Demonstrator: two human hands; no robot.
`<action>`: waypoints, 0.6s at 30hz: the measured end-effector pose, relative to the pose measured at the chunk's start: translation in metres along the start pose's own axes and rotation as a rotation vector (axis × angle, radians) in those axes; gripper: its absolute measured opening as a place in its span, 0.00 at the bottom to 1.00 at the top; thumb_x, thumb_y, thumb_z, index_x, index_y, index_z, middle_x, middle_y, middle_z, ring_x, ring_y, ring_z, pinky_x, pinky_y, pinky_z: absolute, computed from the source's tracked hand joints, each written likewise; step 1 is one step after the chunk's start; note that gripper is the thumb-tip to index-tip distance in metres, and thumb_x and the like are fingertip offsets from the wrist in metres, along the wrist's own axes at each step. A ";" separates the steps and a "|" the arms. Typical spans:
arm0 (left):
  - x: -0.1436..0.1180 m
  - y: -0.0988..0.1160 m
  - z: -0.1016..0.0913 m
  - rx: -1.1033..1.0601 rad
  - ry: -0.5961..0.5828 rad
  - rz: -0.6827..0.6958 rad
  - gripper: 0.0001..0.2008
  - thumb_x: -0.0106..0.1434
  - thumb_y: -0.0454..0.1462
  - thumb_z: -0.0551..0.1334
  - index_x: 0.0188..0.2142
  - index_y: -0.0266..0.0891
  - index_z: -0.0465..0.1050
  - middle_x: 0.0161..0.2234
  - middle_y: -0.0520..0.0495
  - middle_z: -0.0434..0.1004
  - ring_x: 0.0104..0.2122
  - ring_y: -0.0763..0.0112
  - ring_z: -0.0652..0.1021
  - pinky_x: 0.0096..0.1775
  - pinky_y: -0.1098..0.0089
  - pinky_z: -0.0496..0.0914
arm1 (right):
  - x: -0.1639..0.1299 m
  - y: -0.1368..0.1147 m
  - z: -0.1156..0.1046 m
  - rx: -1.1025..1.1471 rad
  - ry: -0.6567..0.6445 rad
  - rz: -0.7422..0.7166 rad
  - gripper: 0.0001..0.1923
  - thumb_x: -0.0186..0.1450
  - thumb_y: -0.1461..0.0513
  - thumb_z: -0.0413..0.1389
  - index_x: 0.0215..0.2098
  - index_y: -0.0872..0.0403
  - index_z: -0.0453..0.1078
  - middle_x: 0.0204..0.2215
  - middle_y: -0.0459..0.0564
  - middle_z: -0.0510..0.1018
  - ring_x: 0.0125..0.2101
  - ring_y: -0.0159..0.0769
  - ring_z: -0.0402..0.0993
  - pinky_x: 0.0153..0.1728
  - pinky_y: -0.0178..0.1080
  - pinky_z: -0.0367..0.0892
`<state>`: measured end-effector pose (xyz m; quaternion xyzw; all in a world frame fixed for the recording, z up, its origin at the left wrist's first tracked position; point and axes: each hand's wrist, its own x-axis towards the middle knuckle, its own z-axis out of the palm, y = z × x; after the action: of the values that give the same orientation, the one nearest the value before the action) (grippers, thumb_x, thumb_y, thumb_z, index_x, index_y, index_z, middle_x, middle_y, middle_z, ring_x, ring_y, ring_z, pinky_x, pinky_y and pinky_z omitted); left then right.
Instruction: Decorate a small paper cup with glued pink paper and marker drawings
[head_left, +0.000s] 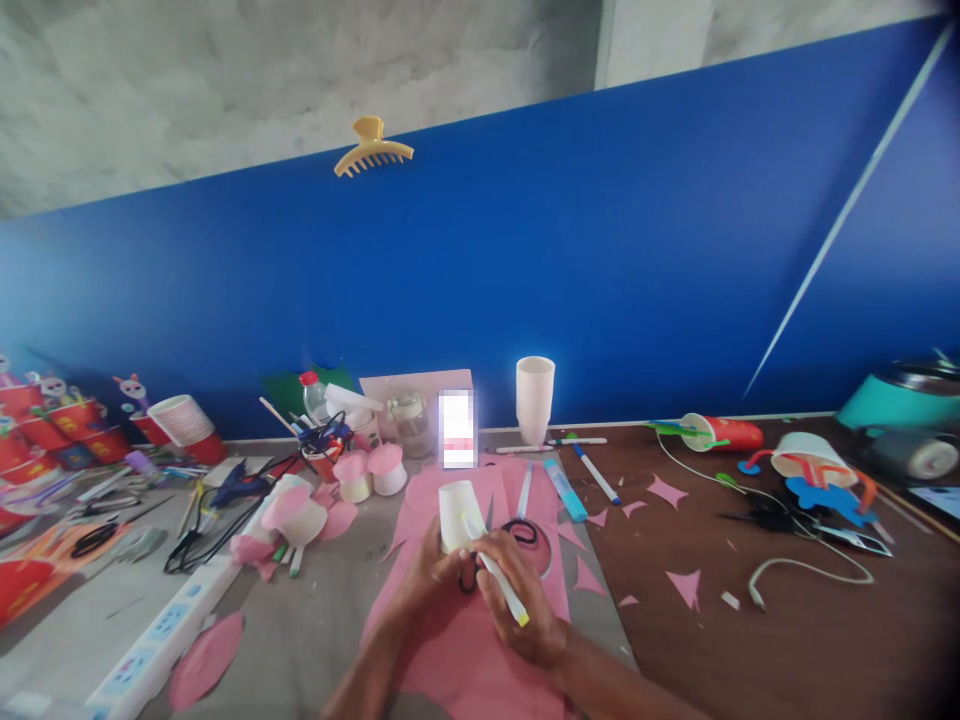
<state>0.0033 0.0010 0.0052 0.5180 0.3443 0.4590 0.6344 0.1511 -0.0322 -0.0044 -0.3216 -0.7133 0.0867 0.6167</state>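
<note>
My left hand [433, 562] is wrapped round the lower part of a white paper cup [458, 508], tilted a little above the pink paper. In my right hand [517, 600] is a white marker with a yellow end [504, 588]; its other end points at the cup's side, and I cannot tell whether it touches. Beneath both hands lies pink paper [465, 660]. Scissors with black handles [523, 530] rest on this paper just beyond my right hand. A second black handle [469, 572] shows partly between my hands.
A stack of white cups [535, 400] stands by the blue partition [600, 250]. Rightward lie a glue stick [565, 490], a blue marker [597, 474] and pink scraps [684, 588]. To the left are pink-topped cups [387, 470] and a power strip [161, 635]. A blurred-out phone-like screen [457, 430] stands ahead.
</note>
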 end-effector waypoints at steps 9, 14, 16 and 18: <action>0.000 0.000 0.002 -0.022 0.023 -0.003 0.25 0.53 0.54 0.73 0.40 0.39 0.71 0.29 0.51 0.71 0.27 0.71 0.69 0.29 0.71 0.64 | 0.001 -0.001 -0.002 -0.025 0.011 -0.015 0.14 0.75 0.60 0.46 0.54 0.48 0.69 0.39 0.53 0.80 0.41 0.44 0.78 0.42 0.45 0.76; 0.000 0.004 0.001 0.028 0.015 0.003 0.27 0.51 0.55 0.74 0.39 0.38 0.71 0.29 0.50 0.71 0.29 0.68 0.70 0.31 0.70 0.66 | 0.003 -0.006 -0.004 0.012 -0.014 -0.044 0.16 0.73 0.61 0.48 0.57 0.47 0.68 0.38 0.50 0.80 0.39 0.43 0.78 0.44 0.46 0.75; 0.000 0.006 0.001 0.064 0.014 0.016 0.28 0.51 0.56 0.73 0.38 0.37 0.71 0.28 0.50 0.70 0.28 0.69 0.69 0.31 0.70 0.66 | 0.003 -0.007 -0.005 0.018 -0.016 -0.052 0.16 0.73 0.62 0.48 0.57 0.47 0.67 0.38 0.50 0.81 0.39 0.44 0.79 0.45 0.47 0.75; 0.000 0.007 0.001 0.081 0.023 0.026 0.27 0.51 0.55 0.73 0.37 0.37 0.71 0.28 0.50 0.70 0.28 0.70 0.69 0.30 0.71 0.65 | 0.003 -0.008 -0.005 0.010 -0.019 -0.054 0.16 0.73 0.62 0.48 0.58 0.47 0.67 0.39 0.51 0.81 0.40 0.45 0.79 0.46 0.49 0.75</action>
<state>0.0028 0.0014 0.0119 0.5423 0.3632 0.4590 0.6027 0.1530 -0.0380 0.0031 -0.2981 -0.7270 0.0767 0.6138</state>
